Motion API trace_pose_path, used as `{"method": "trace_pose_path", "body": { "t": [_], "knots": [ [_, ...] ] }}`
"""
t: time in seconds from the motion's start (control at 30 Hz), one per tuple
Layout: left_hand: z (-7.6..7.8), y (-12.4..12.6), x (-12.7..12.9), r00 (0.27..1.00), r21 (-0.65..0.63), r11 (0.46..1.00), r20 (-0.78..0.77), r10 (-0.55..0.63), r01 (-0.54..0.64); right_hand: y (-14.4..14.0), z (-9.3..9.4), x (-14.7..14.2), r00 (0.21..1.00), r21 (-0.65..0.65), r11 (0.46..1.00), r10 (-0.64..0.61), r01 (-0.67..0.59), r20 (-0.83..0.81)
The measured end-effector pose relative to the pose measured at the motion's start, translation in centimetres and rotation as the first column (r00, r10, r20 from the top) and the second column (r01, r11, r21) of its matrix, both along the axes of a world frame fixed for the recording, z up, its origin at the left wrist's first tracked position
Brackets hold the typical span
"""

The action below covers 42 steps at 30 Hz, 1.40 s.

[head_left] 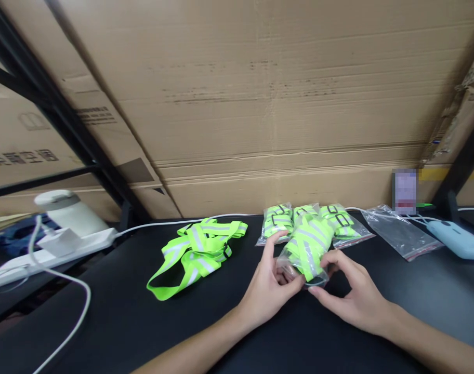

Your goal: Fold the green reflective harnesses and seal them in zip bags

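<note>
My left hand (268,283) and my right hand (352,293) both grip a clear plastic bag (307,246) with a folded neon-yellow reflective strap inside, just above the black table (143,322). Each hand pinches the bag's near end. Behind it lie three packed bags of the same straps (307,217), side by side. A loose neon-yellow reflective strap (196,252) lies spread out to the left of my hands.
Empty clear zip bags (403,234) lie at the right, beside a light blue device (457,239) on a cable. A white power strip (50,249) with a charger and a white cable sits at the left. Large cardboard boxes (260,104) wall off the back.
</note>
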State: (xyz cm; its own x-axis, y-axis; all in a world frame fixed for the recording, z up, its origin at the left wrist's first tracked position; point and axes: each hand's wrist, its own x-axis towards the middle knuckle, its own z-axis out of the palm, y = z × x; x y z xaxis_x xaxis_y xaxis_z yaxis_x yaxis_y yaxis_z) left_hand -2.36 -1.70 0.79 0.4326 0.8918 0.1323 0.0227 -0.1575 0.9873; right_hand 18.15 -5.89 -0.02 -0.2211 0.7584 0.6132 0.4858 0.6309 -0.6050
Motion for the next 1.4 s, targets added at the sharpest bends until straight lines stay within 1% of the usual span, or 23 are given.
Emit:
{"method": "trace_pose_path", "body": {
  "t": [0.1,0.17,0.33,0.43,0.5,0.63,0.7,0.77,0.87,0.97,1.07,1.13,1.27,1.4],
  "knots": [
    [-0.1,0.2,-0.2,0.995,0.078,0.997,-0.100,-0.016,0.023,0.1,-0.2,0.0,0.999,-0.003,0.999,-0.047,0.047,0.011],
    [-0.2,0.4,-0.4,0.990,0.130,0.991,-0.139,-0.001,0.019,0.2,-0.2,0.0,0.998,-0.002,0.998,-0.061,0.061,-0.006],
    [0.0,0.2,-0.6,0.989,0.245,0.969,-0.143,0.047,-0.011,0.4,-0.1,0.2,0.999,0.028,0.999,-0.043,0.043,-0.005],
    [0.1,0.0,-0.6,0.988,0.293,0.956,-0.144,0.053,-0.008,0.5,-0.1,0.2,0.999,0.057,0.997,-0.042,0.043,-0.015],
    [0.1,0.0,-0.6,0.984,0.315,0.949,-0.163,0.068,-0.014,0.7,-0.2,0.3,0.998,0.047,0.997,-0.053,0.054,-0.025],
    [0.0,0.5,-0.6,0.954,0.362,0.930,-0.257,0.157,-0.056,1.2,-0.6,0.8,0.996,-0.012,0.996,-0.088,0.088,-0.021],
    [0.0,0.7,-0.7,0.941,0.394,0.915,-0.272,0.204,-0.084,1.4,-0.8,1.0,0.995,-0.020,0.995,-0.101,0.101,0.005],
    [0.0,0.9,-0.8,0.940,0.396,0.913,-0.266,0.214,-0.096,1.5,-1.1,1.2,0.993,-0.020,0.994,-0.106,0.107,0.047],
    [0.1,0.8,-0.8,0.947,0.366,0.927,-0.261,0.185,-0.080,1.6,-1.3,1.2,0.988,-0.013,0.993,-0.117,0.119,0.096],
    [0.0,0.5,-0.7,0.951,0.369,0.928,-0.261,0.165,-0.060,1.6,-1.3,1.3,0.984,0.034,0.990,-0.142,0.139,0.106],
    [-0.1,0.4,-0.6,0.950,0.387,0.919,-0.253,0.181,-0.071,1.8,-1.1,1.6,0.983,0.071,0.987,-0.149,0.142,0.104],
    [-0.3,0.5,-0.6,0.951,0.393,0.916,-0.246,0.190,-0.081,1.9,-1.0,1.9,0.985,0.060,0.989,-0.143,0.137,0.093],
    [-0.4,0.9,-0.8,0.953,0.416,0.905,-0.231,0.198,-0.088,2.3,-0.7,2.3,0.994,-0.015,0.994,-0.112,0.112,0.017],
    [-0.3,0.7,-0.8,0.952,0.435,0.898,-0.239,0.191,-0.071,2.6,-0.5,2.4,0.988,-0.025,0.988,-0.155,0.155,-0.006]
  ]
}}
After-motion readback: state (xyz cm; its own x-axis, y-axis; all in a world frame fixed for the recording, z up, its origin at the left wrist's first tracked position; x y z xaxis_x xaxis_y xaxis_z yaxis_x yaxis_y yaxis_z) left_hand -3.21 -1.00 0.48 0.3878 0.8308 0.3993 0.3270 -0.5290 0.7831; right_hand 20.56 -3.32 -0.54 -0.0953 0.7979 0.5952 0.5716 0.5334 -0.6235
